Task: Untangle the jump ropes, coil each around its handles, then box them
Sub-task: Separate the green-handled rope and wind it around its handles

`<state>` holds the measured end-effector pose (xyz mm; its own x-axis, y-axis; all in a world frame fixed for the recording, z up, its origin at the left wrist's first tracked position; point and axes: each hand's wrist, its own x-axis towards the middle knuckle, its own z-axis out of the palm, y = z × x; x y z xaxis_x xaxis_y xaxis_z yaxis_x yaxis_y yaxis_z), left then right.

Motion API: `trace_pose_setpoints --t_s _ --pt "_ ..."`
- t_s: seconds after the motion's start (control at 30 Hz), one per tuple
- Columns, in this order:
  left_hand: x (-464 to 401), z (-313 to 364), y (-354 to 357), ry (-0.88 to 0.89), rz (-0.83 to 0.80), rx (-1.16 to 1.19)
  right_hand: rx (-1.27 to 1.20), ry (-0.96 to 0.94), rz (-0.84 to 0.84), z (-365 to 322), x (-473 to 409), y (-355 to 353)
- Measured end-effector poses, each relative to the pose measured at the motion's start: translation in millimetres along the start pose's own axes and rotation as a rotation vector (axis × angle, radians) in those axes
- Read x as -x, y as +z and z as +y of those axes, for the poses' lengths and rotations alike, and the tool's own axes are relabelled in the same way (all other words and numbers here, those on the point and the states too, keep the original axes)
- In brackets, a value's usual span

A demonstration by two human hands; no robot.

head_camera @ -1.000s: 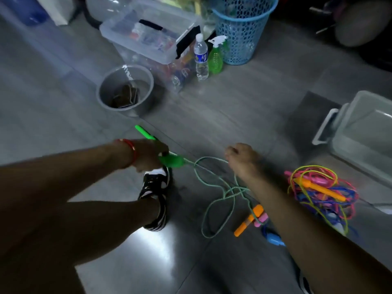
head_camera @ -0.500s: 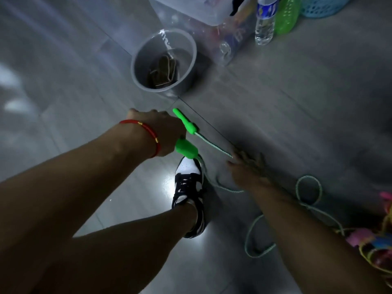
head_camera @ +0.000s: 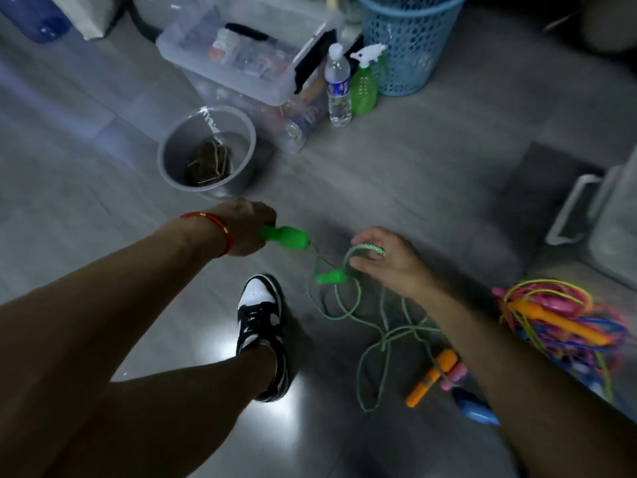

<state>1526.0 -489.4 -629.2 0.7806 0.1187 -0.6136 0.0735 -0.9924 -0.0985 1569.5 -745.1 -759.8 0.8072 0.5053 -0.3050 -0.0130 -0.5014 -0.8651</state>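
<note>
My left hand (head_camera: 246,232) grips one green handle (head_camera: 286,238) of the green jump rope above the floor. My right hand (head_camera: 386,260) pinches a loop of the pale green cord (head_camera: 365,251) beside it. The second green handle (head_camera: 331,277) hangs just below that loop. The rest of the cord (head_camera: 379,343) trails in loose loops on the floor. A tangled pile of pink, yellow, blue and orange ropes (head_camera: 558,322) lies at the right. An orange handle (head_camera: 431,377), a pink one and a blue handle (head_camera: 475,410) lie by my right forearm.
My foot in a black and white shoe (head_camera: 260,319) stands below the hands. A grey bucket (head_camera: 206,150) is ahead on the left. A lidded clear box (head_camera: 248,53), a water bottle (head_camera: 339,86), a green spray bottle (head_camera: 365,84) and a blue basket (head_camera: 410,39) stand behind. An open clear box (head_camera: 606,222) sits at right.
The view has swung back up and to the right. My right hand has lifted off the floor with a loop of green cord. One green handle has left my left hand and now hangs by the loop.
</note>
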Motion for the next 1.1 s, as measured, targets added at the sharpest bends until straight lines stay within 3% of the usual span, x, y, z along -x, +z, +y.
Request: trace_pose_setpoints --t_s 0.1,0.17,0.27,0.4,0.53,0.83,0.97,1.1 --pt "19 29 -16 -0.014 0.046 0.111 0.453 -0.108 -0.103 -31 35 -59" --pt "31 51 -18 -0.045 0.037 0.321 0.508 -0.113 -0.076 -47 61 -91" --pt "52 98 -15 -0.005 0.022 0.804 0.217 -0.084 -0.047 -81 107 -127" --pt "88 165 -14 0.226 0.056 1.153 -0.174 -0.106 0.015 -132 174 -164" --pt "134 216 -14 0.418 -0.145 1.537 -0.477 -0.139 0.191 -156 220 -188" --pt "144 248 -7 0.551 -0.57 1.714 -1.115 -0.205 0.377 -131 247 -215" --pt "143 261 -3 0.685 -0.753 1.838 -1.097 -0.186 0.458 -124 235 -230" --pt "136 260 -5 0.713 -0.652 1.764 -1.037 -0.105 0.495 -128 226 -240"
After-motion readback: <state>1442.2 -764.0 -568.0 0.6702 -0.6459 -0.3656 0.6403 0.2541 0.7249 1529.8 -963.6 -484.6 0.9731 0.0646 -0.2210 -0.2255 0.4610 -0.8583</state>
